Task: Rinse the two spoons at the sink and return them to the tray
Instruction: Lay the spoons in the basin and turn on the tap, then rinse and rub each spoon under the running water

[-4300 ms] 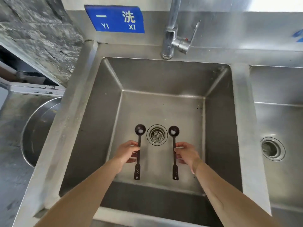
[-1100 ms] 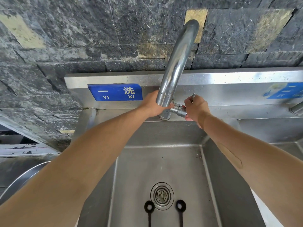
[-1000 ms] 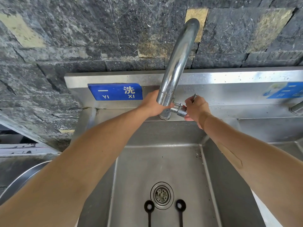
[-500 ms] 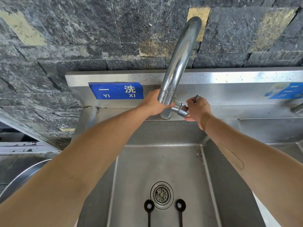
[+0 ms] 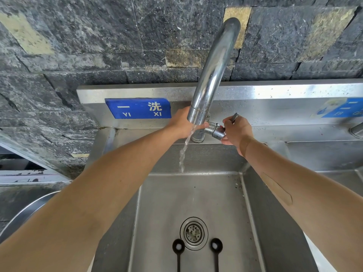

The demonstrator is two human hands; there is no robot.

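Two dark spoons lie side by side on the sink floor, bowls up: the left spoon (image 5: 178,249) and the right spoon (image 5: 216,248), one on each side of the drain (image 5: 194,233). Their handles run off the bottom edge. My left hand (image 5: 183,124) grips the base of the chrome faucet (image 5: 211,75). My right hand (image 5: 236,130) holds the faucet's lever handle (image 5: 234,116). A thin stream of water (image 5: 183,152) falls from the spout toward the back of the basin, away from the spoons. No tray is in view.
The steel sink basin (image 5: 196,193) sits under a dark stone wall. A blue sign (image 5: 138,108) is on the backsplash. A second basin (image 5: 334,154) lies to the right, a round metal bowl (image 5: 23,213) at lower left.
Water now runs from the spout; half a second ago it was dry. Both hands stay on the faucet. About four seconds ago they were laying the spoons down in the sink.
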